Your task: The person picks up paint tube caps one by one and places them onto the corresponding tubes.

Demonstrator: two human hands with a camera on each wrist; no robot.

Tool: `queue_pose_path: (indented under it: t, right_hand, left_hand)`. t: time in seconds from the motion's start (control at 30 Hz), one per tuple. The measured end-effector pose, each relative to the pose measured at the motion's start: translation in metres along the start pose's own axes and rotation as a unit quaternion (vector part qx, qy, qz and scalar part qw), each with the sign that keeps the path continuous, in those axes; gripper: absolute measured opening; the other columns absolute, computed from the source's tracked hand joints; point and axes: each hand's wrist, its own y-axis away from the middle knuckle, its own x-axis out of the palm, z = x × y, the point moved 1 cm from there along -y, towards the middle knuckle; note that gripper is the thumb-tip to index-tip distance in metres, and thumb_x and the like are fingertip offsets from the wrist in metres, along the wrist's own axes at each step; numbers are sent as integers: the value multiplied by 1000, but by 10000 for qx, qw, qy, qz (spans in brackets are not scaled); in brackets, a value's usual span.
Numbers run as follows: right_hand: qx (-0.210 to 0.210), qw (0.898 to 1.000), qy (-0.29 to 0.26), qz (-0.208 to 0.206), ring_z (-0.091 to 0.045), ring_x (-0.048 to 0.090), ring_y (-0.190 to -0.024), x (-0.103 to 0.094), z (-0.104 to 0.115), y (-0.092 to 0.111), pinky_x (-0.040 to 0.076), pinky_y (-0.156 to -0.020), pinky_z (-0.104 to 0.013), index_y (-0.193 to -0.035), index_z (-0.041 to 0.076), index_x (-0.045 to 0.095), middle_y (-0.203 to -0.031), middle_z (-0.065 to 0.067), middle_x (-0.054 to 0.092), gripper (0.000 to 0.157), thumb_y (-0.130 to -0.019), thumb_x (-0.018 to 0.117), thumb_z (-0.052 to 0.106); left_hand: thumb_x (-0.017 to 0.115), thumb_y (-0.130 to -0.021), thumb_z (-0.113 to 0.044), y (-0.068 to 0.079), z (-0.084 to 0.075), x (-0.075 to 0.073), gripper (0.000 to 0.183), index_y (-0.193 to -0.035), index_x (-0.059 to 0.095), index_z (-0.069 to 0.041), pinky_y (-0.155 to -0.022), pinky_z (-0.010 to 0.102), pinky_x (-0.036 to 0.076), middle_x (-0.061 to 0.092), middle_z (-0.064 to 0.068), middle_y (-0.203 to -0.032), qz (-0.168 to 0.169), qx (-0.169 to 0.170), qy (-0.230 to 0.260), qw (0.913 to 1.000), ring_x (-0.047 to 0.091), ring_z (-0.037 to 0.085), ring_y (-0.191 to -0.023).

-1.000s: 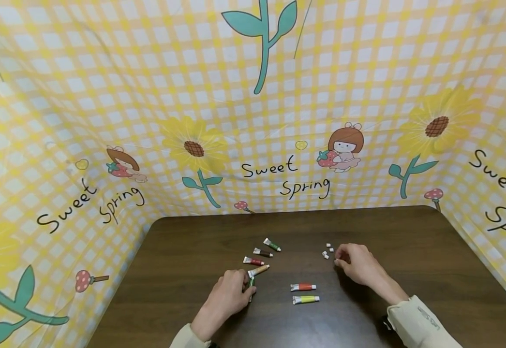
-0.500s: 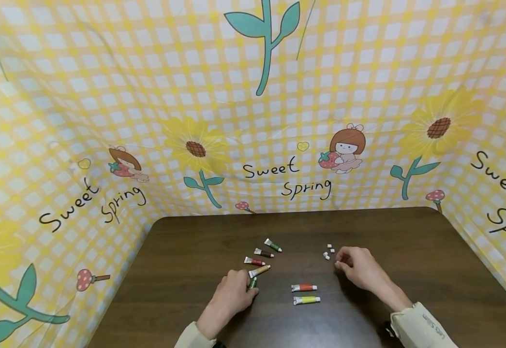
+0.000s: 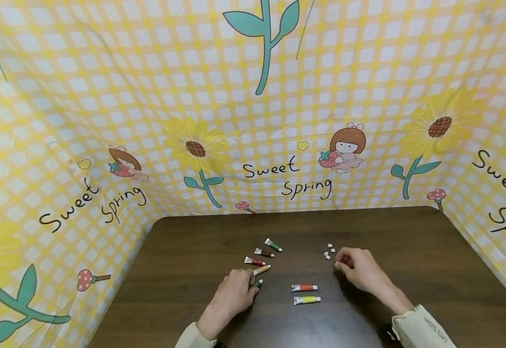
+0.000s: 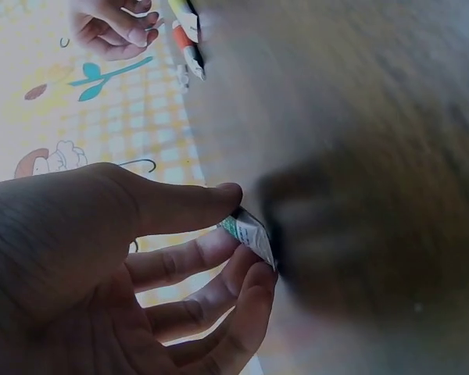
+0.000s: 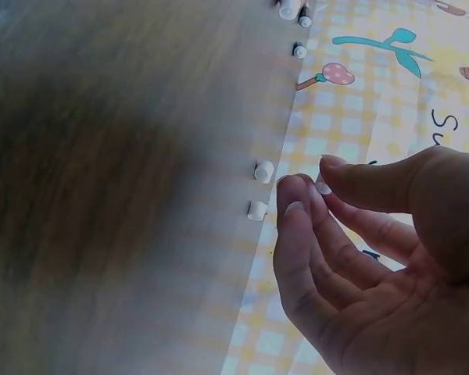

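Observation:
My left hand (image 3: 234, 292) pinches a green paint tube (image 3: 258, 283) between thumb and fingers, just above or on the table. In the left wrist view the thumb covers part of this paint tube (image 4: 248, 233), and its crimped silver end shows. My right hand (image 3: 359, 267) is to the right, fingers curled and thumb against fingertips. A small white cap-like piece (image 5: 323, 187) shows between them, mostly hidden. Beside that hand lie several loose white pieces (image 3: 327, 257).
Left of centre lie green (image 3: 274, 245), brown (image 3: 263, 253), red (image 3: 255, 261) and ochre (image 3: 262, 270) paint tubes. An orange tube (image 3: 304, 288) and a yellow tube (image 3: 307, 300) lie between the hands. A checked cloth (image 3: 218, 96) rises behind the dark table (image 3: 183, 241).
The green tube in my left hand has turned, its capped end swinging to the right and away. That hand has shifted slightly right. My right hand has stayed nearly in place.

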Motion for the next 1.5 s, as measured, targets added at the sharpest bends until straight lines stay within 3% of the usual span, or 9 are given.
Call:
queue_pose_path:
  t: [0.4,0.6,0.93,1.27,1.5]
  right_hand:
    - [182,9985,-502,89,-13,66,-70,1,2,3,52,-60,-24,-92,8,70,-81,0,71,4,-90,73,5]
    - [263,9960,-845,125,-16,67,-70,2,1,7,53,-55,-25,-94,7,70,-82,-4,70,4,-91,71,5]
    - [109,9956,-926,-5,-10,67,-72,10,1,11,54,-61,-25,-95,8,71,-83,-3,71,5,-91,72,7]
    - [-65,9924,-1229,6,-15,68,-71,13,9,13,54,-59,-26,-97,7,72,-83,-3,71,7,-91,72,8]
    - [-389,9909,-1260,-278,-8,67,-75,14,9,13,54,-64,-25,-98,9,73,-86,4,72,9,-89,75,10]
  left_hand:
    - [80,-84,-14,-8,-10,-7,17,-86,62,-16,-53,28,42,59,-7,-76,175,319,359,9987,50,9,-62]
    - [79,-85,-13,-11,-15,-8,17,-85,63,-16,-56,26,42,58,-7,-78,216,546,418,9974,49,7,-65]
    - [80,-83,-9,-14,-23,-8,20,-84,62,-17,-59,24,45,56,-9,-76,199,926,569,9939,50,4,-67]
    - [79,-85,-10,-19,-31,-10,16,-91,66,-17,-64,24,47,58,-7,-85,116,1069,647,9921,53,5,-75]
    - [78,-87,-11,-24,-40,-11,14,-94,68,-18,-67,25,50,62,-6,-91,149,1154,570,9916,57,6,-79]
